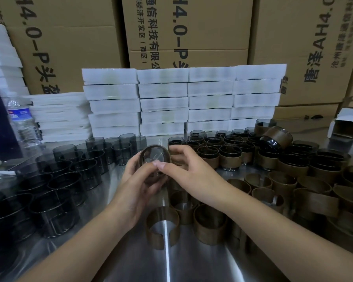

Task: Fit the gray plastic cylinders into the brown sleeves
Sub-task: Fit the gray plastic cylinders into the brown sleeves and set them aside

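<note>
The surface [194, 265] is covered by gray cylinders [55, 210] at left and brown sleeves [210, 226] at right. Above its middle, one cylinder [154, 154] is gripped from below by the left hand [139, 182] and pinched at its rim by the right hand [185, 169].

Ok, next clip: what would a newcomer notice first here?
At center the left hand and right hand grip one gray cylinder with a brown sleeve around it. Bare cylinders crowd the left of the table, empty sleeves its near right, white foam stacks behind.
</note>
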{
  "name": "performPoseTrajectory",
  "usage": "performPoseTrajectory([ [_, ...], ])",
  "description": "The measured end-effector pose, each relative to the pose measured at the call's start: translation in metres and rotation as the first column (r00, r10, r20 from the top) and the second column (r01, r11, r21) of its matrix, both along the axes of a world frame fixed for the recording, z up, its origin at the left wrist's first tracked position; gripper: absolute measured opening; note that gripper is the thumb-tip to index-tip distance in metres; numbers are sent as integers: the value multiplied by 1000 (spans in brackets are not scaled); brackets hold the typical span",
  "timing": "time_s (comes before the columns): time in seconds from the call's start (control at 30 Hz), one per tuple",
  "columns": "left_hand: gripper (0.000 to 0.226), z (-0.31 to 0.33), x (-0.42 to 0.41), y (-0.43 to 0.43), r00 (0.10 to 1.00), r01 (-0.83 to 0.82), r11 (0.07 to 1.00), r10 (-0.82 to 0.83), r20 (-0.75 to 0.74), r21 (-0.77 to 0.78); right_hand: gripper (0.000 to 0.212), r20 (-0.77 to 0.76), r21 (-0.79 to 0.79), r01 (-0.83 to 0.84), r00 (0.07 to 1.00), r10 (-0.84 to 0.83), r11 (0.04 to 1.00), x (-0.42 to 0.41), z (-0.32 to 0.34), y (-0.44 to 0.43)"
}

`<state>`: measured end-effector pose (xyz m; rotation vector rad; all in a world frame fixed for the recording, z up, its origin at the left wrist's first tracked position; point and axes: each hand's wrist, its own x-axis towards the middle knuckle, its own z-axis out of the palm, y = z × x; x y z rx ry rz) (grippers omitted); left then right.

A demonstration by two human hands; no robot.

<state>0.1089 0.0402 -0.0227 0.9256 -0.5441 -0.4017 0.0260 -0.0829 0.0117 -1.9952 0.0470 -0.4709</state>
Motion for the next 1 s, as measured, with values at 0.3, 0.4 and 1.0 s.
performPoseTrajectory([
  [0.3,65,3,1,2,993,-75,997,75,91,-2,36,29,149,-48,999,44,988,1,7,-5],
  [0.4,69,3,0,2,990,-87,996,84,116,27,29,49,179,-68,997,60,982,1,8,-8],
  [1.0,53,13,-13,5,999,44,998,-43,-9,50,65,-137,138,-23,990,42,990,0,8,-16],
])
